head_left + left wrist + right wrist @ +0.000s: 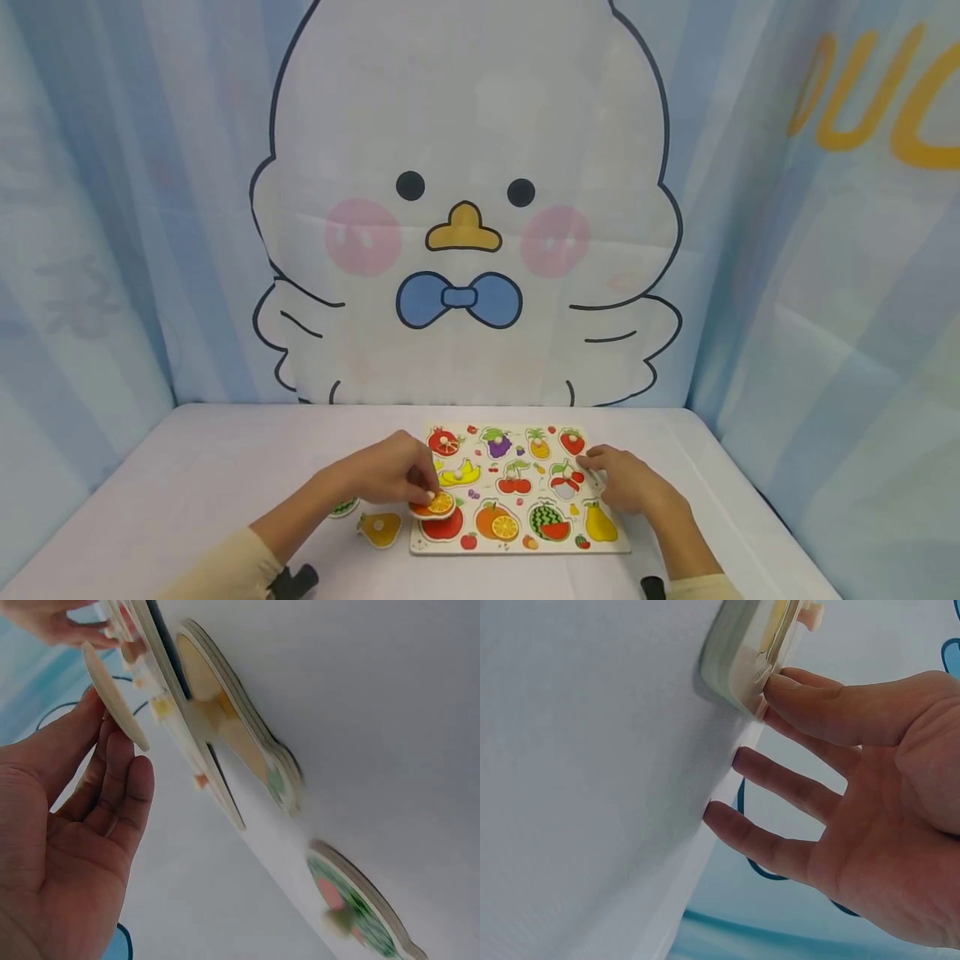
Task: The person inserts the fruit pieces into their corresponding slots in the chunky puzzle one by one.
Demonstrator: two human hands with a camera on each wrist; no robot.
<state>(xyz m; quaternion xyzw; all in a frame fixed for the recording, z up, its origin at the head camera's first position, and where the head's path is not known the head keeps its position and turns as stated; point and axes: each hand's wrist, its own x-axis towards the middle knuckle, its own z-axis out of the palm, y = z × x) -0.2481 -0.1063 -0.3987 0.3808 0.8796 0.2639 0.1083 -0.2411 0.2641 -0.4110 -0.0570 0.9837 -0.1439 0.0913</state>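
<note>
My left hand (401, 471) pinches an orange puzzle piece (441, 503), with a fruit slice pictured on it, over the lower left corner of a fruit puzzle board (487, 546). In the left wrist view the piece (114, 697) shows edge-on between thumb and fingers. The piece partly covers the red apple picture (444, 527) on the board. My right hand (628, 479) is at the board's right edge. In the right wrist view its thumb and index finger touch the rim near a corner, the other fingers stretched out toward the cloth.
A yellow pear piece (379, 530) lies on the white tablecloth (225, 475) just left of the board. Beside it is a watermelon piece (344, 507), partly hidden by my left forearm. A curtain with a printed duck (461, 358) hangs behind the table.
</note>
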